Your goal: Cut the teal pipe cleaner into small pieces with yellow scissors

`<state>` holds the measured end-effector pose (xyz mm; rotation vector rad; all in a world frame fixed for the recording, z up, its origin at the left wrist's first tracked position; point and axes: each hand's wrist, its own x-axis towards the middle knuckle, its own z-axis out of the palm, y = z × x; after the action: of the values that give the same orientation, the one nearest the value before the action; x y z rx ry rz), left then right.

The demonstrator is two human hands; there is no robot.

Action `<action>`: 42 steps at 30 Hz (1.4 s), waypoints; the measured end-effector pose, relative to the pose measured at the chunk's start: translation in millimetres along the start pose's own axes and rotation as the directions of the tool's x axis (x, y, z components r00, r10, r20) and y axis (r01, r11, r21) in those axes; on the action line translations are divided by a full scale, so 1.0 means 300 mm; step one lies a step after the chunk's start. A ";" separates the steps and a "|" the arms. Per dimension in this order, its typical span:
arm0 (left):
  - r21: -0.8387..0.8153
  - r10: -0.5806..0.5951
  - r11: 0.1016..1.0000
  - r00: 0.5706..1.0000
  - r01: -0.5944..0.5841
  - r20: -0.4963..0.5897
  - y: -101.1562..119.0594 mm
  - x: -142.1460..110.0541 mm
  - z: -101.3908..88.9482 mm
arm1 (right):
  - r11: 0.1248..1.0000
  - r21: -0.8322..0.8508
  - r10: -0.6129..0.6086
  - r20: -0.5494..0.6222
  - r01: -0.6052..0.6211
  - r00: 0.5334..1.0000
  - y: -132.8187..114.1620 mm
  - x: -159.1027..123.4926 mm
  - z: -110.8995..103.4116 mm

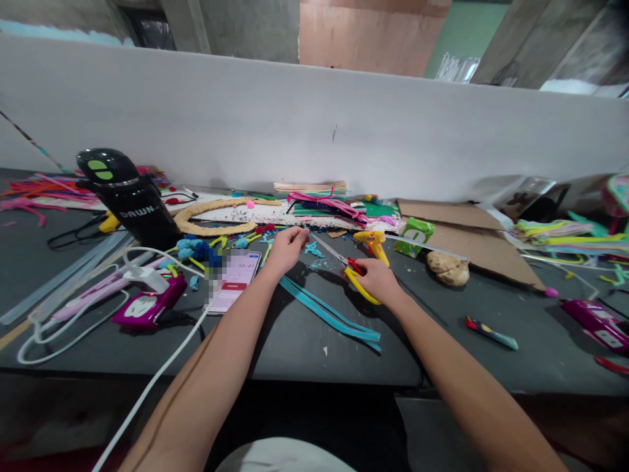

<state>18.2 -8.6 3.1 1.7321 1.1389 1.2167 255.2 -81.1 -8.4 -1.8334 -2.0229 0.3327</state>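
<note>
My right hand (378,280) is closed around the handles of the scissors (362,286), which have yellow and red grips. Their blades point up and left toward my left hand (289,248). The fingers of that hand are pinched together near the blade tips; whatever sits between them is too small to make out. Several light-blue pipe cleaners (329,313) lie on the table below and between my hands. Small blue clippings (314,249) are scattered on the dark surface beside the blades.
A yellow glue gun (372,244) and a green box (413,237) stand beyond my right hand. A phone (236,282) lies by my left forearm, near a purple power strip (150,301) and a black bottle (132,203). Cardboard (472,246) and a utility knife (491,333) are at right.
</note>
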 end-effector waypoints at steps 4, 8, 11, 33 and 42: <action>0.005 -0.007 1.000 1.000 0.007 -0.002 0.005 -0.002 0.001 | 1.000 -0.005 -0.006 0.005 0.006 1.000 -0.001 -0.001 -0.001; 0.008 -0.013 1.000 1.000 0.013 -0.003 0.007 -0.002 -0.001 | 1.000 0.010 -0.004 0.010 0.004 1.000 -0.001 0.001 -0.001; 0.018 -0.006 1.000 1.000 0.006 -0.006 0.006 -0.001 -0.003 | 0.999 0.036 0.020 0.004 -0.020 1.000 -0.004 -0.001 -0.005; 0.067 0.028 0.997 1.000 -0.028 -0.007 0.033 -0.012 -0.004 | 1.000 0.016 -0.010 0.027 0.010 1.000 0.007 0.005 0.003; 0.119 0.046 0.992 0.999 -0.043 -0.024 0.025 -0.010 -0.008 | 0.998 0.052 0.019 0.015 -0.020 1.000 -0.005 -0.003 -0.009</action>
<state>17.5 -13.9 9.7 1.8435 1.2159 1.2238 255.0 -82.4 -5.4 -1.8253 -1.9882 0.4012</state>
